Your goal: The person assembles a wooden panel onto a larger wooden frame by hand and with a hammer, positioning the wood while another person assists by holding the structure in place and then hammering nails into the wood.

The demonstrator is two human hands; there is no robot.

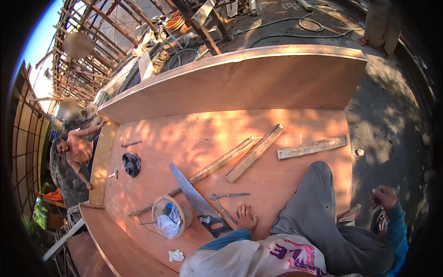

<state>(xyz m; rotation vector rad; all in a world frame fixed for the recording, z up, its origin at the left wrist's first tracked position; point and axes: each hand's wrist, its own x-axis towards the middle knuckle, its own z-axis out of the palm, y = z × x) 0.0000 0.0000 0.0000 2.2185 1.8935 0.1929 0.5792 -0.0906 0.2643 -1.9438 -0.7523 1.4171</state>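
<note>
- One hand, the person's left hand (247,218), lies open and palm down on a broad reddish plywood panel (152,184), fingers spread.
- The right hand (384,197) is raised at the right, past the panel's edge, fingers curled; whether it grips anything cannot be told.
- Metal pincers (220,197) lie on the panel just beside the left hand, handles apart; whether hand and tool touch is unclear.
- Left of the pincers is a handsaw (191,190), its black handle toward the person and its blade pointing away.
- A pale bucket (187,216) stands next to the saw, with a clear plastic bag (170,223) inside.
- Farther out lie a long thin wood strip (217,165), a thicker batten (255,153) and, to the right, a short board (312,147).
- A crumpled black bag (132,165) lies toward the left side.
- Along the far edge, a long side board (240,85) stands upright.
- At the left, a shirtless co-worker (79,147) is beside the end board (102,171).
</note>
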